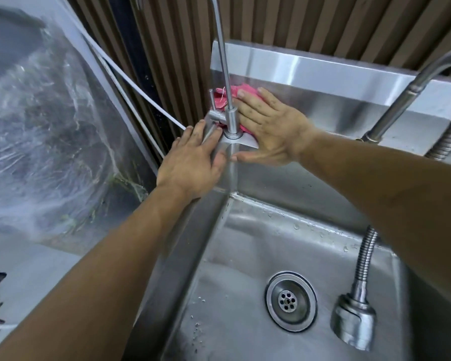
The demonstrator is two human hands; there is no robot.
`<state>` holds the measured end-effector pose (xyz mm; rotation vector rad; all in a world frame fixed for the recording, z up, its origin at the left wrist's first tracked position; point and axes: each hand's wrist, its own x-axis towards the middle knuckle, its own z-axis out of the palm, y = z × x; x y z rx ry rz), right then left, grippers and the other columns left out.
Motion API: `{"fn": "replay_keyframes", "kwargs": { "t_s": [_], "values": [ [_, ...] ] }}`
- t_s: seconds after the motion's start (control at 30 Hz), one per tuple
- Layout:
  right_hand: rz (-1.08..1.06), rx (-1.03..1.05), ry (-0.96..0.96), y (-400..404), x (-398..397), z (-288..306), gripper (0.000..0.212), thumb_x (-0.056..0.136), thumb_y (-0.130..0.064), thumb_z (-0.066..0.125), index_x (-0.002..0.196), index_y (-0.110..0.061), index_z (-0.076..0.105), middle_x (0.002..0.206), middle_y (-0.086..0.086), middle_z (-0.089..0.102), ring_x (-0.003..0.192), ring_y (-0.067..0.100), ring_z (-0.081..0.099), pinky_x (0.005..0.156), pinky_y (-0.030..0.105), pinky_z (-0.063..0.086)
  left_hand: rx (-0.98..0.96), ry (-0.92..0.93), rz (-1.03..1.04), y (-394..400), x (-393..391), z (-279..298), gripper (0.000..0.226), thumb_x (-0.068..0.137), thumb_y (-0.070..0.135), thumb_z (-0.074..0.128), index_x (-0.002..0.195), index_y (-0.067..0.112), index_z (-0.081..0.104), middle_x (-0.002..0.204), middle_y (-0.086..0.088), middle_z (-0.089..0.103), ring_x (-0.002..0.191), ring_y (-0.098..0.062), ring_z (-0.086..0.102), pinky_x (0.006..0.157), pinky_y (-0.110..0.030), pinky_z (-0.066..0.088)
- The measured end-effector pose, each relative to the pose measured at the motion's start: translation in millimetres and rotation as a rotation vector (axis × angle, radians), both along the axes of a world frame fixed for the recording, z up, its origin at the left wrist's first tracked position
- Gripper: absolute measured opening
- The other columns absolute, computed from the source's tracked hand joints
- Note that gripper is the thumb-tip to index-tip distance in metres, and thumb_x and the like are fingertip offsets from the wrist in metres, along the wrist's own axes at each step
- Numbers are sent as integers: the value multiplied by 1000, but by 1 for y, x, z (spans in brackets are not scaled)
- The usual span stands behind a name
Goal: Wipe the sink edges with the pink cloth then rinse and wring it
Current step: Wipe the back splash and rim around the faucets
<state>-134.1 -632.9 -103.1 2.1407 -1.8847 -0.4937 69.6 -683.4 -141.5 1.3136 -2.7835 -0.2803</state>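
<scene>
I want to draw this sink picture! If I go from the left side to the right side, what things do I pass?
Clear plastic sheet → white cord → left hand → thin tap → right hand pressing the pink cloth → drain → hose sprayer head.

Two hands: left (193,162), right (266,128). One pink cloth (225,96). One sink (297,212), one drain (290,300). Two taps: thin (227,82), hose (353,321).
</scene>
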Motion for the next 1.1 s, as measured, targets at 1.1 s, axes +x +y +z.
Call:
{"fn": "replay_keyframes", "kwargs": {
  "t_s": [1.1],
  "values": [
    [-1260, -468, -480, 27, 67, -48, 67, 110, -42, 15, 163, -4, -4, 172, 14, -7, 157, 42, -8, 127, 50, -2, -104, -37, -148, 0, -1, -9, 66, 108, 46, 17, 165, 13, 16, 174, -2, 8, 160, -27, 3, 129, -49, 2]
  ]
}}
